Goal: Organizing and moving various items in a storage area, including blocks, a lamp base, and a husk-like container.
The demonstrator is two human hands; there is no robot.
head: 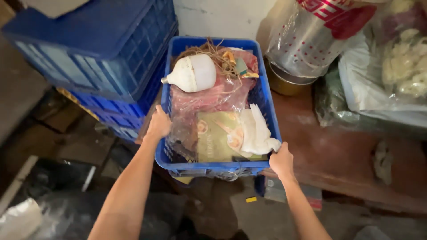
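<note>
Head view, looking down past both arms.

— What's being held there?

— A blue plastic crate [267,113]. The left hand [158,124] is clamped on its left wall, partway along; the right hand [282,161] grips the near right corner, fingers curled over the rim. Both are closed on the crate itself.

— Where's the crate sitting?

— Its far part seems to rest on a reddish-brown bench [338,155], with the near end, between the two hands, jutting out over the floor. Just beyond the left hand stand stacked blue crates [98,58], close against the crate's wall.

— And inside?

— Ahead of the left hand, a white bulb-shaped lamp [192,73] lies loose on pinkish plastic wrap [209,98]. Past it, a tangle of brown string [215,53]. Nearer the right hand, a greenish flat packet [215,135] and white crumpled paper [255,131].

— What worries you?

— The grip is uneven, I'd say: one hand on a side, one at a corner. If the crate tips toward the near end, the lamp could roll and knock the wall. The left knuckles could also scrape the stack.

— Anything on the right?

— A plastic-wrapped metal pot [307,40] and clear bags [387,75], well beyond the right hand. A wide swing might catch them.
</note>
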